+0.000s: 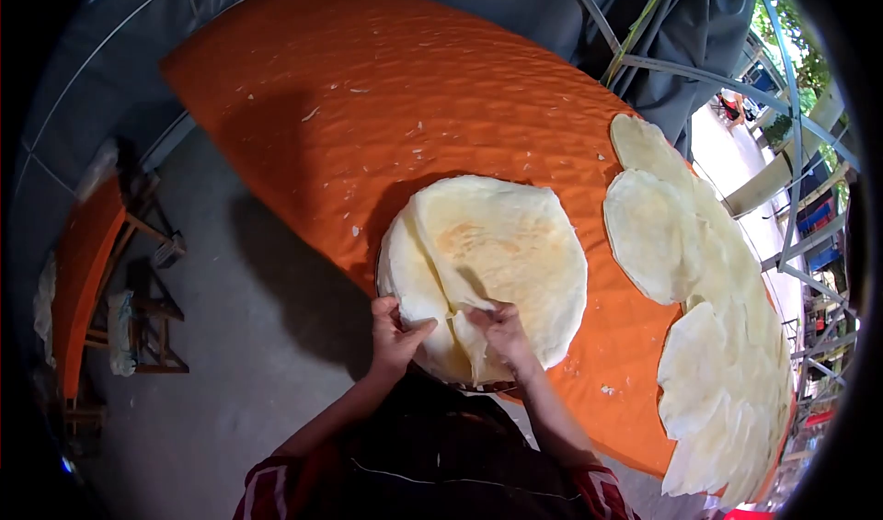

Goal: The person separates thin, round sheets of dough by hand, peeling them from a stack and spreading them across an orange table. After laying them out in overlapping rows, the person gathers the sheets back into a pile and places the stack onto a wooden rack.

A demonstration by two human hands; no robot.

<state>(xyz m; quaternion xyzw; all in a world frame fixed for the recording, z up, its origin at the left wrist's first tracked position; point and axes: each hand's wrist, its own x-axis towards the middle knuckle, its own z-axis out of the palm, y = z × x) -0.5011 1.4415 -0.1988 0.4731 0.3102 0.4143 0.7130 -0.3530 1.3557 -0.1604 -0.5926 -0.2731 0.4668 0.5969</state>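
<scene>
A round stack of thin pale flatbreads (524,253) with light brown patches lies near the front edge of the orange cloth, in front of my body. My left hand (397,334) pinches the stack's near-left edge, thumb and fingers together. My right hand (501,329) is closed on a lifted, folded flap of the top flatbread, just right of my left hand. A long raised fold runs from the upper left of the stack down to my hands. A dark rim shows under the stack's near edge.
The orange cloth (414,88) covers a long table and has small pale crumbs on it. More flatbreads (717,336) overlap along its right side. At the left, another orange-covered table (87,272) and wooden stools stand on the grey floor. Metal poles rise at the right.
</scene>
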